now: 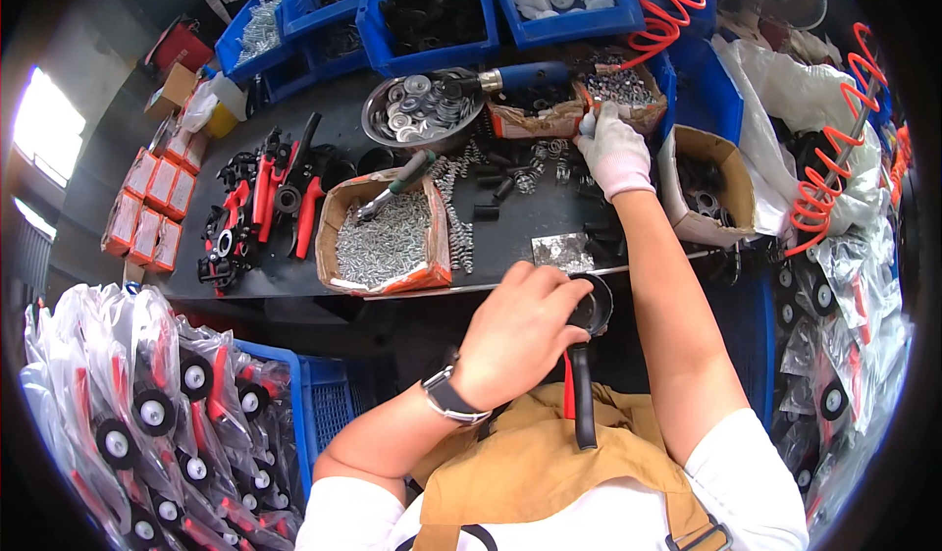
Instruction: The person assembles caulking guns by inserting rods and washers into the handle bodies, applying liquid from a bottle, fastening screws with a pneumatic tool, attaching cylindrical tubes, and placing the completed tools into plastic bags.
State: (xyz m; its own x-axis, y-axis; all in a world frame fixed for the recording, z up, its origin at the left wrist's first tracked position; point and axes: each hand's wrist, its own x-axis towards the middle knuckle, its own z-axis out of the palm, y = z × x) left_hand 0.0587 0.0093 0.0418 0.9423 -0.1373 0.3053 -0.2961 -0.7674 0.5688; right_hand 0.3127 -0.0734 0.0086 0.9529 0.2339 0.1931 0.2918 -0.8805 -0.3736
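Observation:
My bare left hand (518, 330) is closed round a hand tool (593, 308) with a black round head and red and black handles, close to my apron. The handles point down toward my lap. My right hand (616, 151), in a white glove, reaches over the bench to the front of a cardboard box of small metal parts (620, 90). Its fingers are drawn together at the box's near edge; what they hold, if anything, is hidden. Loose springs (535, 166) and black sleeves (503, 189) lie left of that hand.
A cardboard box of screws (383, 242) holds a green-handled ratchet (397, 186). Behind it stand a metal bowl of washers (424, 109) and a blue-handled power tool (520, 76). Red-handled assemblies (265, 193) lie left. Blue bins (429, 55) line the back; a red coiled hose (834, 158) hangs right.

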